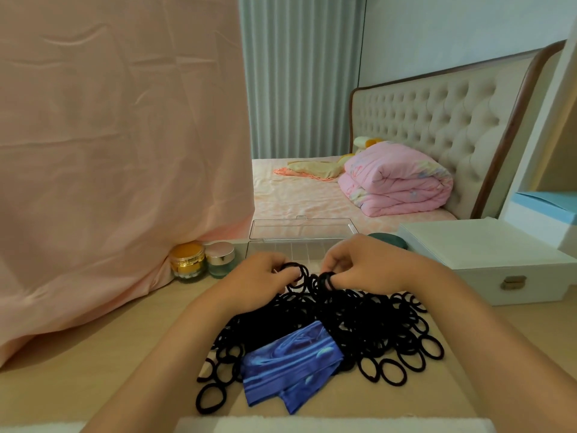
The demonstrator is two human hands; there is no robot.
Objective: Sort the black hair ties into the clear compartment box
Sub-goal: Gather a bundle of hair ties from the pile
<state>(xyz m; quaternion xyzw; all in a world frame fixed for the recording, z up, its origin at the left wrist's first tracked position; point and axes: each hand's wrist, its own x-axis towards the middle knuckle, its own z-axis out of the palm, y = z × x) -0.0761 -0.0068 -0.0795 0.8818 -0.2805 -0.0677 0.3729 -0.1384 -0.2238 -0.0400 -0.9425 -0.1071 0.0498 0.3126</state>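
Note:
A big heap of black hair ties (368, 326) covers the middle of the wooden table. Behind it stands the clear compartment box (281, 250) with its lid (299, 228) swung open to the back. My left hand (253, 278) holds a small bunch of black ties at the heap's far edge, just in front of the box. My right hand (365, 264) pinches one or two ties beside it. Both hands partly hide the box's compartments.
A blue patterned pouch (290, 367) lies on the heap's near side. Two cosmetic jars, gold (187, 260) and pink-lidded (220, 259), stand left of the box. A white latched case (487, 264) and a green round tin (387, 240) sit to the right. Pink cloth (109, 151) hangs at left.

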